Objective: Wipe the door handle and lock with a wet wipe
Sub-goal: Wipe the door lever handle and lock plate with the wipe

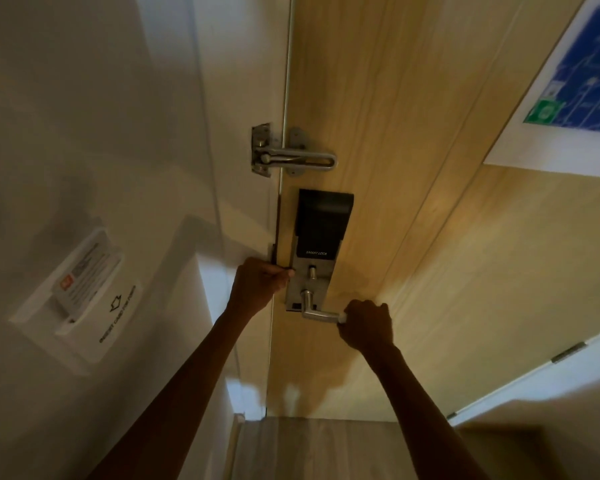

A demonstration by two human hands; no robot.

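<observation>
From my remote seat on the head camera, I look down at a strip of grey wood-grain floor [326, 448] at the foot of the pale wooden door [395, 168], with two bare forearms reaching up from the bottom of the view. The right hand [368, 325] is clenched around the free end of the silver metal lever handle [317, 313], knuckles towards me. A small white scrap [342, 318] shows where the fist meets the lever; it may be the wet wipe, but I cannot tell, as the rest is hidden inside the fist. The left hand [258, 282] sits at the door's edge, just beside the lower part of the lock, its fingers curled. I cannot tell whether it grasps the edge or only rests against it. The handle juts from the foot of the tall silver and black electronic lock [321, 244], whose dark upper panel carries the words SMART LOCK, with a small thumb-turn between panel and lever. Above the lock, a silver swing-bar door guard [291, 157] spans the gap between door and white frame. On the white wall to the left, a key-card holder [84, 275] has a card in it, above an arrow and small print. Farthest off, at upper right, a blue and white evacuation plan [582, 81] hangs on the door
</observation>
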